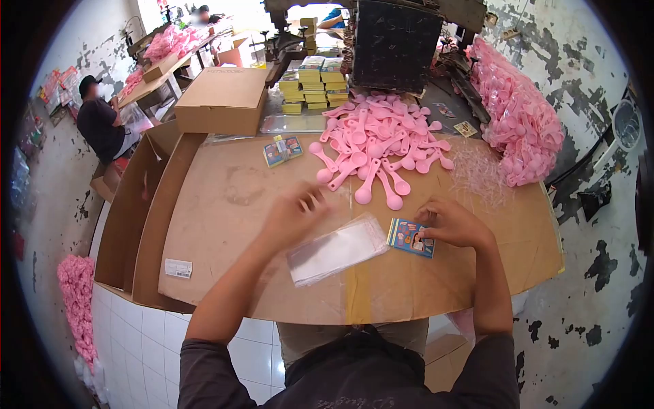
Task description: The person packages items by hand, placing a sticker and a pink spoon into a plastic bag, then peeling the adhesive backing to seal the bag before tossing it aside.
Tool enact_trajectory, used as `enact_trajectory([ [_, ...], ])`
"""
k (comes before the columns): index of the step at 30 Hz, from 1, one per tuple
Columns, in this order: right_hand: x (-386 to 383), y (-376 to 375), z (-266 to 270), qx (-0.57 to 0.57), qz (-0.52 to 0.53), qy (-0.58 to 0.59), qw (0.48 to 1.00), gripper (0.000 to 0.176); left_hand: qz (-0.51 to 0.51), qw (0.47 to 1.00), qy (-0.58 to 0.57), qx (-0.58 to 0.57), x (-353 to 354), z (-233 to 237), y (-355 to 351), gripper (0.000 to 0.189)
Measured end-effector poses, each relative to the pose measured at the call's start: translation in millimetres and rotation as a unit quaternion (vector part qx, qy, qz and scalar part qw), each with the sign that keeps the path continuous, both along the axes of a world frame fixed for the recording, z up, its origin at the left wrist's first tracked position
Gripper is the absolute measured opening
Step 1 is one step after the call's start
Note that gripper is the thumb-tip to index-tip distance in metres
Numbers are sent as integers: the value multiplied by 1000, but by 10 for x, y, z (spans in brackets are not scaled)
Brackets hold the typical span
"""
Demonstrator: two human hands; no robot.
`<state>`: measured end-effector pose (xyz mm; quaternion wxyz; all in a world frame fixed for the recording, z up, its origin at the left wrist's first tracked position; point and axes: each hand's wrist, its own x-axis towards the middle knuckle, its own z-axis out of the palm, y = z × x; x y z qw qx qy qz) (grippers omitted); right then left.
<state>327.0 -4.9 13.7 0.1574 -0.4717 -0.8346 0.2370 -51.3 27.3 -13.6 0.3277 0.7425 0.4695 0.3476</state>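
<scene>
My right hand (453,221) is at a small stack of printed cards (409,238), its fingers and thumb gripping the right end. Left of the cards lies a pile of clear plastic sleeves (337,250), flat on the cardboard. Above the sleeves hovers my left hand (298,215), blurred by motion; whether it holds anything does not show. Beyond both hands spreads a heap of pink plastic scoops (381,136). Another small bundle of cards (283,152) lies to the left of the heap.
The cardboard work surface (218,232) has an open carton (139,225) along its left side. A closed box (223,99), stacked card bundles (313,82) and a black machine (395,44) stand behind. Bagged pink scoops (514,116) rise at right. Another person (102,123) sits far left.
</scene>
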Motion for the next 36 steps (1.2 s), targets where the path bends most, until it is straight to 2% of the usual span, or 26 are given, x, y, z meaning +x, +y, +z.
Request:
enact_trajectory([
  [2, -3, 22, -21, -97, -47, 25, 994, 32, -56, 993, 78, 73, 258, -46, -221, 33],
  [5, 18, 36, -30, -135, -67, 103, 983, 26, -88, 976, 130, 151, 349, -170, -229, 33],
  [6, 34, 40, -21, -138, -68, 102, 983, 23, -78, 981, 113, 134, 363, -177, -238, 30],
  [9, 43, 28, 19, -112, -59, 107, 986, 14, -29, 998, 51, -27, 386, -112, -245, 29],
  [11, 22, 18, 25, -49, -41, 115, 991, 12, -38, 997, 0, -69, 380, -121, -254, 28],
  [14, -176, -15, -15, -90, -13, 241, 966, 14, -38, 996, -11, -81, 370, -88, -258, 26],
  [17, -536, -94, -191, -94, 34, 298, 949, 16, -51, 992, -41, -112, 330, -129, -210, 24],
  [18, -624, -125, -233, -72, 34, 254, 964, 16, -58, 988, -59, -128, 309, -149, -188, 23],
  [20, -744, -155, -283, -25, 35, 164, 986, 17, -90, 955, -217, -183, 283, -146, -149, 25],
  [21, -746, -153, -270, -30, 19, 184, 982, 19, -105, 927, -294, -208, 276, -100, -137, 26],
  [23, -722, -146, -220, -38, -14, 222, 974, 21, -116, 921, -311, -206, 231, 53, -146, 31],
  [26, -675, -61, -179, 20, -68, 261, 963, 22, -130, 912, -319, -220, 241, 175, -219, 39],
  [29, -713, -86, -26, -40, -124, 362, 923, 22, -134, 922, -293, -215, 286, 170, -278, 45],
  [32, -725, -73, -34, -9, -116, 448, 886, 22, -124, 931, -267, -218, 314, 173, -309, 48],
  [35, -697, -101, -23, 17, -90, 391, 916, 27, -126, 933, -261, -211, 333, 165, -330, 51],
  [36, -703, -121, 38, 60, -68, 334, 938, 25, -130, 934, -261, -205, 341, 162, -338, 52],
])
